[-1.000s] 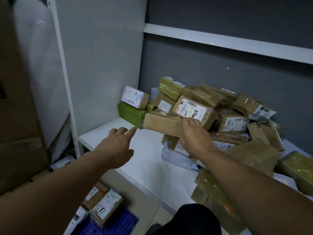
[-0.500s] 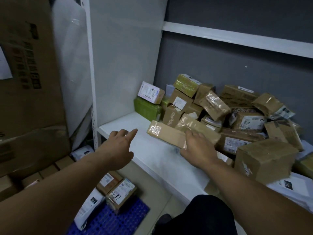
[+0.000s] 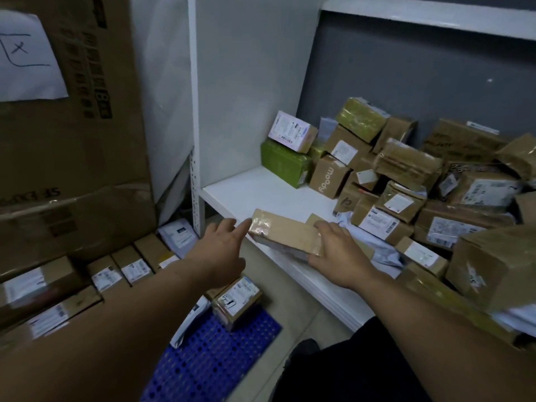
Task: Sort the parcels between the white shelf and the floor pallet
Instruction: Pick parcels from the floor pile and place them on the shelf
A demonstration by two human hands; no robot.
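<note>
A long, flat brown parcel (image 3: pixel 282 232) wrapped in clear tape juts over the front edge of the white shelf (image 3: pixel 246 192). My right hand (image 3: pixel 339 253) grips its right end, thumb underneath. My left hand (image 3: pixel 223 245) reaches toward its left end with straight fingers, the index fingertip at the parcel's corner. Behind, a heap of brown and green parcels (image 3: pixel 406 175) covers the shelf's right part. Down at the left, the blue floor pallet (image 3: pixel 208 361) carries a few small parcels (image 3: pixel 236 303).
A tall cardboard carton (image 3: pixel 72 117) with a paper sheet stands at the left, with rows of labelled boxes (image 3: pixel 121 271) at its foot. A large brown box (image 3: pixel 493 265) sits on the shelf's right front. A green box (image 3: pixel 285 163) lies at the back left.
My right hand pulled the long parcel out of the heap and down to the shelf's front edge. My left hand moved up to its left corner. The view swung left and down.
</note>
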